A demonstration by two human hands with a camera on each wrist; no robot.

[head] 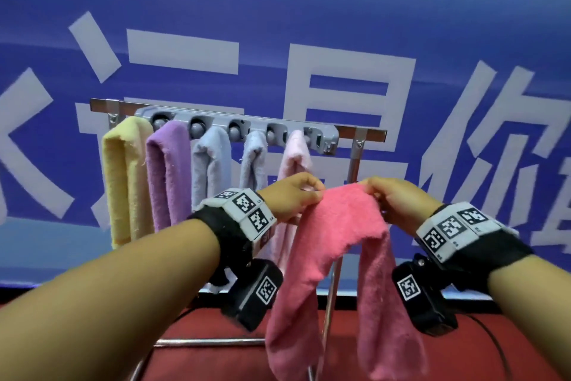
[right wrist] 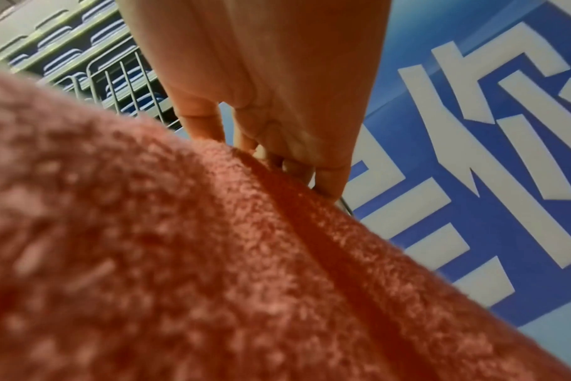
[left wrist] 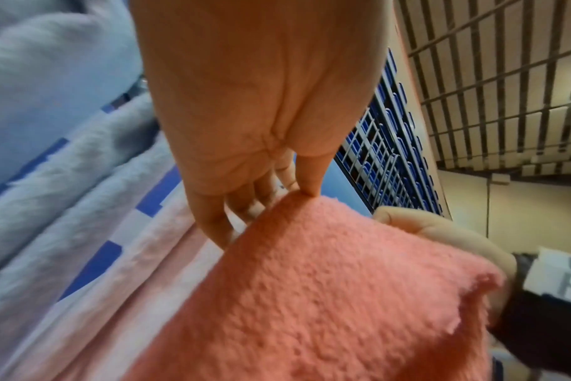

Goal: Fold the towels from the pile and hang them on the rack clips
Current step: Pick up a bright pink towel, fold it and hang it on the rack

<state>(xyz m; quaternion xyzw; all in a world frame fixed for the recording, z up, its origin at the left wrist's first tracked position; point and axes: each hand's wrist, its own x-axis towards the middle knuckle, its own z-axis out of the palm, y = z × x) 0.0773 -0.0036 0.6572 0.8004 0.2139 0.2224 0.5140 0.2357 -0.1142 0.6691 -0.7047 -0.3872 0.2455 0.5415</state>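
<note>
While both hands work at chest height in front of the rack [head: 358, 133], the left hand [head: 293, 195] pinches the top edge of the pink towel [head: 340, 241] w/ thumb & curled fingers, and the right hand [head: 398, 198] pinches the same edge just beside it, fingers bent over the cloth. The towel spans between the two hands, folded over, its two ends hanging down below the wrists. Beyond the left hand, five towels hang from the grey clip bar [head: 247, 126]: yellow [head: 126, 180], purple [head: 170, 173], two pale blue, pale pink [head: 296, 158]. Clip nearest the right hand holds nothing.
</note>
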